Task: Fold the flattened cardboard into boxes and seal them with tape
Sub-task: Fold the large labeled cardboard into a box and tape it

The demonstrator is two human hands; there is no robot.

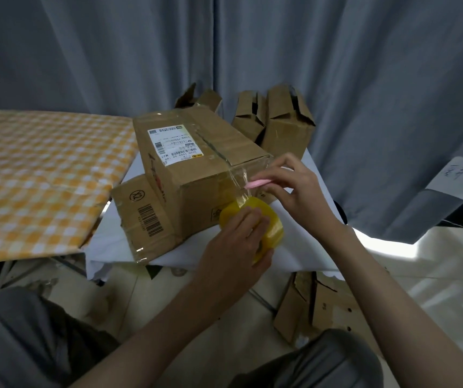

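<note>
Assembled box (pixel 196 163) lies on white-covered table (pixel 303 247), atop flattened cardboard (pixel 138 214). Light, stiff; steady by edges. Clear tape strip (pixel 238 186) taut from box end to tape roll (pixel 269 228); thin, sticky. Left hand (pixel 236 242) grips roll. Right hand (pixel 294 189) pinches pink cutter (pixel 255 184), probably blade, at strip.

One head-worn wide-angle view looks forward and down from close above the lap, both forearms reaching in from the lower edge. The worktop (pixel 303 247) lies just beyond the left hand (pixel 236 242), curtains (pixel 112 51) farther off.
</note>
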